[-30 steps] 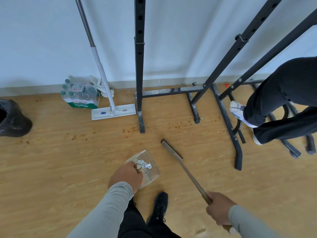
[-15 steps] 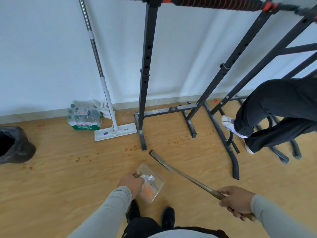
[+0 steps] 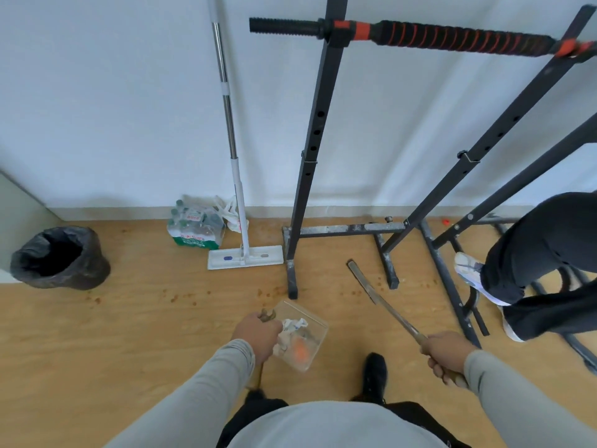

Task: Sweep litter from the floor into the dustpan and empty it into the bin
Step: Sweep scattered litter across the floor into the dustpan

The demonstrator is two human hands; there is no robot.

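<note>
My left hand grips the handle of a clear plastic dustpan, held above the floor in front of me. Crumpled white paper and an orange scrap lie inside it. My right hand grips the wooden handle of a thin broom, whose narrow head points away toward the rack's foot, off the floor or just at it. A bin lined with a black bag stands open at the far left by the wall. Small brown crumbs dot the wooden floor.
A black metal rack with a red-and-black padded bar stands ahead, its feet spread over the floor. A flat mop leans on the wall beside a pack of water bottles. Another person's legs occupy the right side.
The view has tilted up and I have straightened. Both hands lifted; the dustpan came up off the floor with its litter, and the broom head swung right, away from the pan.
</note>
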